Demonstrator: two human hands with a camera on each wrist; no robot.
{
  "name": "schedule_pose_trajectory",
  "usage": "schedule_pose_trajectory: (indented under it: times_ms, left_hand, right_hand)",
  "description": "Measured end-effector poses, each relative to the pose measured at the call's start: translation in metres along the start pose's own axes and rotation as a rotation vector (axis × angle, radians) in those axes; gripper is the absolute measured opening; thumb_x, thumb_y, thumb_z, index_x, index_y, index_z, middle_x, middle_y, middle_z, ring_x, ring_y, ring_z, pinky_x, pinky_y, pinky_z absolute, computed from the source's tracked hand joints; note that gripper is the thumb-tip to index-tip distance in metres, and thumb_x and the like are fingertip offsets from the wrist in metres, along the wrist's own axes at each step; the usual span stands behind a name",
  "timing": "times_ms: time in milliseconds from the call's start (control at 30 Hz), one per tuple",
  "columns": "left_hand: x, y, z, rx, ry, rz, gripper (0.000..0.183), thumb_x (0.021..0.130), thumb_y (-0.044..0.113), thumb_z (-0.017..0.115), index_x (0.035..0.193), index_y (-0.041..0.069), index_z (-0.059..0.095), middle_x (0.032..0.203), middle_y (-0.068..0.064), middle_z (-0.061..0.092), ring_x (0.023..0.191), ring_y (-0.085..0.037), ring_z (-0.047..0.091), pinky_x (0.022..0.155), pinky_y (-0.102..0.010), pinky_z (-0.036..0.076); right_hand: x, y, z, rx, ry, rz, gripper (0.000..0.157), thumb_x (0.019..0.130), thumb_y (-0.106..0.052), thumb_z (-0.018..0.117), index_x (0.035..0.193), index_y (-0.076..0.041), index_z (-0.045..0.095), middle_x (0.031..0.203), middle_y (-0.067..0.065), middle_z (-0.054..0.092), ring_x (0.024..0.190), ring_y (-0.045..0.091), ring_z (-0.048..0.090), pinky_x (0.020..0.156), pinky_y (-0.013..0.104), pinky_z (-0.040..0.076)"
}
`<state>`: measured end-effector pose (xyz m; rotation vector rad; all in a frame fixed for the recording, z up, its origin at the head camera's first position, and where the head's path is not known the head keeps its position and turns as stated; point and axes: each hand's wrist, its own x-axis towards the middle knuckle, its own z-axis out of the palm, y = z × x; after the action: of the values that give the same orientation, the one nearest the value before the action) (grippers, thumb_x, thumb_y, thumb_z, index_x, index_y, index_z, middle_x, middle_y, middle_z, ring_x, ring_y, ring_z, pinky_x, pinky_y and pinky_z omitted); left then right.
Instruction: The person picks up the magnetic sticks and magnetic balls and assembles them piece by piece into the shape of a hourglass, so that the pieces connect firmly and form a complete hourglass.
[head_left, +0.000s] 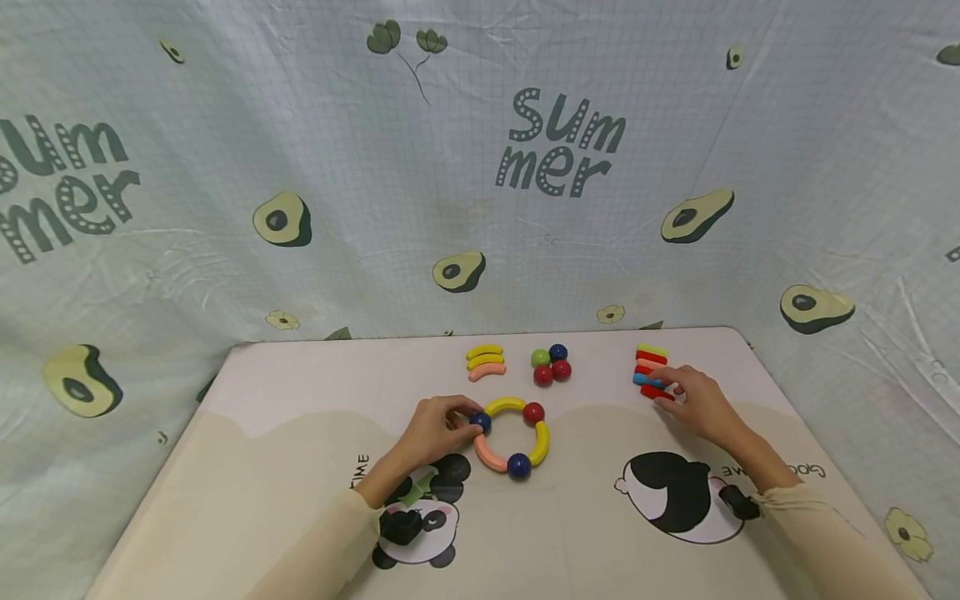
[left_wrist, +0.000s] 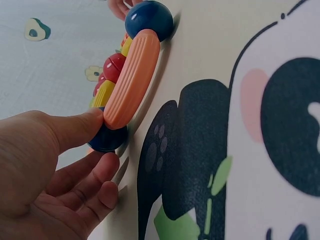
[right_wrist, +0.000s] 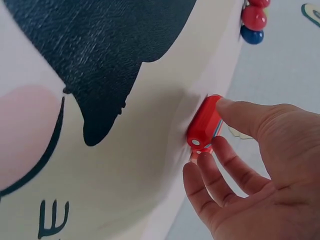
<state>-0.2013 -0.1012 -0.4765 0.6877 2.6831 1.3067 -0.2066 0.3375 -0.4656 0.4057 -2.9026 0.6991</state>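
Red faceted rod [right_wrist: 204, 122] noted right of bead ring [head_left: 542, 446], long axis left-to-right, between narrowed thumb and index of nearer right hand [head_left: 701, 407]; whether pinched, cannot tell. Blue ball [head_left: 483, 421] pinched by left hand [head_left: 433, 429] at ring's left.

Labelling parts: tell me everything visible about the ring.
Glossy, plastic-looking ring: two yellow bars and one ribbed pink bar, all curved, alternating with two blue balls and one red ball. It looks closed, lying flat on the table; the left hand pinches its left blue ball.
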Motion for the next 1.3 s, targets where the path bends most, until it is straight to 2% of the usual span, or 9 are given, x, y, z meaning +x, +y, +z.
schedule_pose_trajectory:
  times_ms: [167, 367, 667, 767, 900, 1033, 1133, 1300]
  left_hand:
    - [0.0, 0.0, 0.001, -0.003, 0.0, 0.004, 0.025, 0.09, 0.012, 0.081, 0.113, 0.008, 0.076, 0.102, -0.002, 0.075, 0.08, -0.013, 0.063, 0.07, -0.022, 0.053]
    - [0.0, 0.001, 0.002, -0.002, 0.002, 0.006, 0.025, 0.089, 0.013, 0.081, 0.113, 0.007, 0.076, 0.101, -0.002, 0.075, 0.079, -0.014, 0.063, 0.069, -0.022, 0.052]
    - [0.0, 0.002, 0.002, 0.0, -0.002, 0.007, 0.025, 0.089, 0.012, 0.081, 0.113, 0.007, 0.076, 0.101, -0.002, 0.075, 0.08, -0.014, 0.063, 0.07, -0.022, 0.052]
    - [0.0, 0.001, 0.002, 0.004, -0.004, 0.009, 0.025, 0.089, 0.012, 0.081, 0.113, 0.007, 0.076, 0.101, -0.003, 0.075, 0.079, -0.014, 0.063, 0.069, -0.022, 0.052]
    - [0.0, 0.001, 0.002, 0.012, -0.004, 0.008, 0.025, 0.089, 0.012, 0.081, 0.113, 0.008, 0.076, 0.101, -0.003, 0.075, 0.079, -0.013, 0.062, 0.07, -0.022, 0.052]
    - [0.0, 0.0, 0.002, 0.02, -0.003, 0.008, 0.024, 0.089, 0.012, 0.081, 0.113, 0.008, 0.076, 0.101, -0.004, 0.075, 0.079, -0.013, 0.062, 0.07, -0.023, 0.052]
    - [0.0, 0.0, 0.002, 0.023, -0.001, 0.013, 0.024, 0.089, 0.012, 0.081, 0.112, 0.008, 0.076, 0.101, -0.004, 0.075, 0.079, -0.013, 0.062, 0.07, -0.023, 0.052]
    - [0.0, -0.001, 0.001, 0.023, 0.002, 0.013, 0.023, 0.089, 0.011, 0.081, 0.112, 0.008, 0.077, 0.101, -0.004, 0.075, 0.079, -0.014, 0.063, 0.07, -0.023, 0.052]
  right_hand:
    - [0.002, 0.003, 0.003, -0.015, 0.011, 0.015, 0.033, 0.083, 0.0, 0.081, 0.114, -0.003, 0.07, 0.096, 0.017, 0.065, 0.083, 0.031, 0.061, 0.071, 0.043, 0.053]
    - [0.002, 0.003, 0.005, -0.006, -0.014, 0.04, 0.032, 0.083, -0.002, 0.082, 0.112, -0.002, 0.069, 0.09, 0.013, 0.064, 0.08, 0.027, 0.06, 0.067, 0.037, 0.053]
    - [0.003, 0.0, 0.004, 0.012, -0.07, -0.002, 0.034, 0.082, 0.002, 0.083, 0.114, -0.003, 0.072, 0.092, 0.01, 0.065, 0.078, 0.023, 0.058, 0.066, 0.034, 0.05]
    - [0.003, -0.002, 0.005, -0.004, -0.095, -0.007, 0.035, 0.083, 0.003, 0.081, 0.116, -0.001, 0.071, 0.099, 0.015, 0.065, 0.081, 0.024, 0.058, 0.068, 0.036, 0.053]
    - [0.004, -0.006, 0.006, -0.032, -0.121, -0.015, 0.034, 0.085, 0.004, 0.079, 0.117, 0.001, 0.071, 0.107, 0.02, 0.064, 0.089, 0.03, 0.062, 0.078, 0.046, 0.058]
    - [0.005, -0.013, 0.006, -0.057, -0.144, -0.012, 0.033, 0.084, 0.004, 0.079, 0.116, 0.0, 0.07, 0.108, 0.019, 0.066, 0.096, 0.035, 0.064, 0.086, 0.054, 0.057]
    - [0.005, -0.017, 0.006, -0.059, -0.158, -0.009, 0.033, 0.084, 0.003, 0.08, 0.115, -0.001, 0.07, 0.106, 0.016, 0.069, 0.097, 0.035, 0.064, 0.086, 0.054, 0.057]
    - [0.005, -0.023, 0.007, -0.016, -0.134, -0.042, 0.033, 0.084, -0.001, 0.082, 0.115, -0.004, 0.07, 0.106, 0.012, 0.071, 0.09, 0.026, 0.065, 0.079, 0.044, 0.059]
